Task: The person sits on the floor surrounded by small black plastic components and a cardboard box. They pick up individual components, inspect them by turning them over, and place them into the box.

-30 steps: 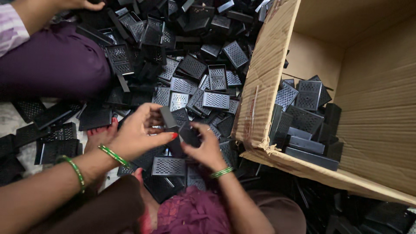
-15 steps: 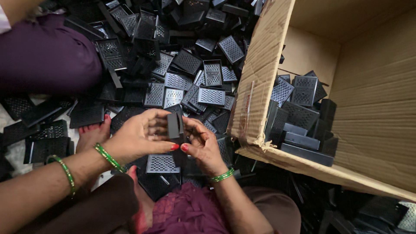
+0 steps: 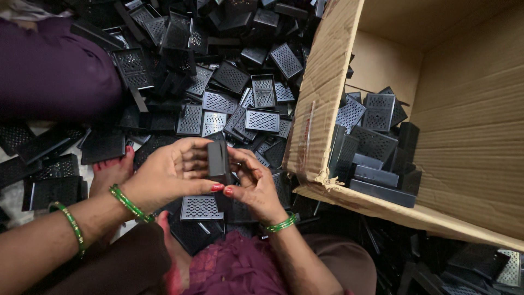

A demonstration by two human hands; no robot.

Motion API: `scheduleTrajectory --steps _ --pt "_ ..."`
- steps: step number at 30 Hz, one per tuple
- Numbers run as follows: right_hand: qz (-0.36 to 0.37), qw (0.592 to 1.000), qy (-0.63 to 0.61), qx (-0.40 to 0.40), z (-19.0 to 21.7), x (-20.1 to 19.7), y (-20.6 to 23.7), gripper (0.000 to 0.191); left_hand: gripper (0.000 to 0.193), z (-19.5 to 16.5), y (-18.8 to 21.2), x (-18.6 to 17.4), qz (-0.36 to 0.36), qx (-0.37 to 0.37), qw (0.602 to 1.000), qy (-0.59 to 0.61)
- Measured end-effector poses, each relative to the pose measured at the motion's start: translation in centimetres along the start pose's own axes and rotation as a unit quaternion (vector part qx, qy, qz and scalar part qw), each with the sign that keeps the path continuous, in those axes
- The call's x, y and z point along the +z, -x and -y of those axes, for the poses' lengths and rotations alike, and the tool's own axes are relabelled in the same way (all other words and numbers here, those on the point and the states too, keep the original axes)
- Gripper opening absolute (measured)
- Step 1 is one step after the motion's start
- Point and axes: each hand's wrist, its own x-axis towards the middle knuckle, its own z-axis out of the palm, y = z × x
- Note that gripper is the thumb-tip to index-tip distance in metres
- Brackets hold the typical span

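We grip 1 small black plastic case [image 3: 219,161] upright between our left hand [image 3: 166,172] and right hand [image 3: 252,183], now turned edge-on and pressed together since a second ago. Perforated black panels [image 3: 262,120] lie heaped beyond; a cardboard box [image 3: 327,87] stands right.

I see the floor [image 3: 13,210], pale at the near left, nearly buried under a heap of black perforated parts [image 3: 218,104]. On the right, a cardboard box [image 3: 322,104] lies tipped on it.
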Motion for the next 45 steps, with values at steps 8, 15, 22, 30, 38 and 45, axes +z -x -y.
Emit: scheduleTrajectory --steps 8,15,22,30,38,45 --pt "0.007 0.993 0.116 0.003 1.1 -0.1 0.6 0.081 0.081 -0.6 0.6 0.0 0.037 0.054 0.991 -0.117" --pt "0.012 0.986 0.168 -0.018 0.4 0.0 1.0 0.08 0.083 -0.2 0.7 -0.2 0.062 0.065 0.991 -0.099" --pt "-0.059 0.955 0.268 -0.111 0.2 0.6 0.0 0.074 0.074 0.2 0.2 0.8 0.041 0.024 0.998 -0.046" --pt "-0.073 0.903 0.407 -0.117 1.1 0.0 0.0 0.057 0.037 0.0 -0.4 0.5 -0.068 0.021 0.988 -0.136" --pt "0.021 0.978 0.141 0.15 -0.3 -1.6 0.1 0.032 0.034 -0.7 -0.6 -2.1 -0.106 0.042 0.987 -0.111" --pt "-0.051 0.984 0.141 0.096 -1.9 -2.1 -0.2 0.023 0.04 2.1 -0.7 -1.1 -0.085 0.013 0.974 -0.211"
